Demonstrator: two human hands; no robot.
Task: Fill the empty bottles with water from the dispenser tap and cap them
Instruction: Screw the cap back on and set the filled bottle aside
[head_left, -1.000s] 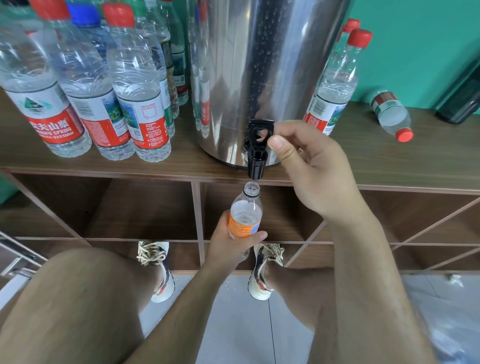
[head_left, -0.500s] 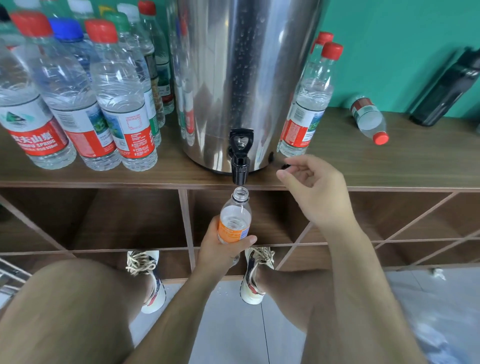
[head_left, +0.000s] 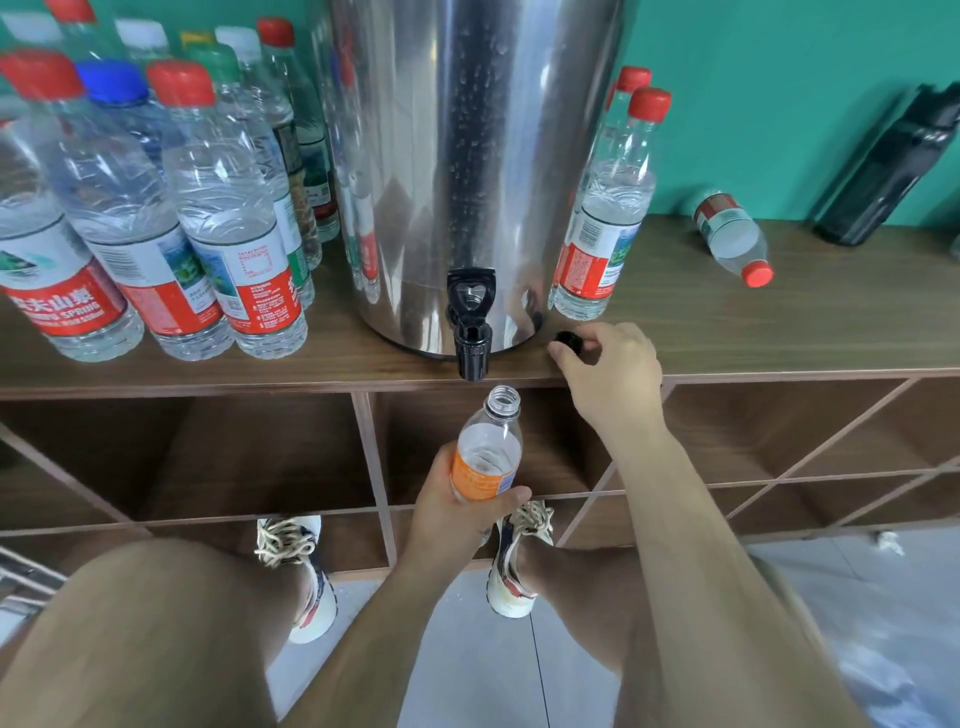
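The left hand grips the uncapped, water-filled orange-label bottle at 6 o'clock of the tap; the right hand pinches the black cap on the table at 3 o'clock.

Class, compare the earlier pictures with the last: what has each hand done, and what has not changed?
The right hand let go of the tap, dropped rightward to the shelf top and now pinches the black cap. The left hand still holds the open orange-labelled bottle under the tap; dispenser and standing bottles stayed.
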